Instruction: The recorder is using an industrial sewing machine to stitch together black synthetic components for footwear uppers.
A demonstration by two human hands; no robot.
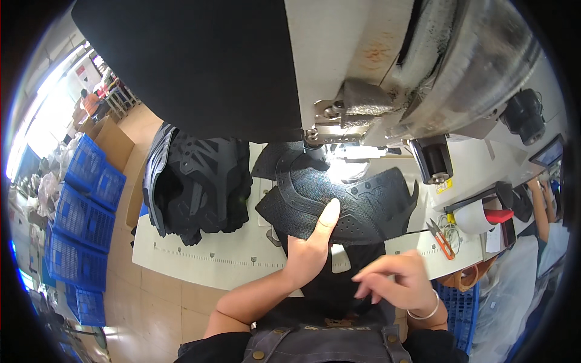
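A black shoe upper point(369, 209) with mesh and perforated panels lies on the white sewing machine table under the lit machine head point(339, 121). My left hand point(311, 251) grips its near edge, thumb pressed on top and the other fingers hidden beneath. Off to the right, in front of the table edge, my right hand point(402, 284) hovers apart from the upper. Its fingers are loosely bent and slightly blurred, with nothing visible between them. A pale bangle circles that wrist. The spot near the needle is washed out by bright light.
Stacked black shoe uppers point(203, 181) stand left on the table point(193, 257), whose front edge carries a ruler scale. Orange-handled thread snips point(442, 242) lie to the right. Blue crates point(82, 218) line the far left floor. Another person's arm point(540, 209) shows at far right.
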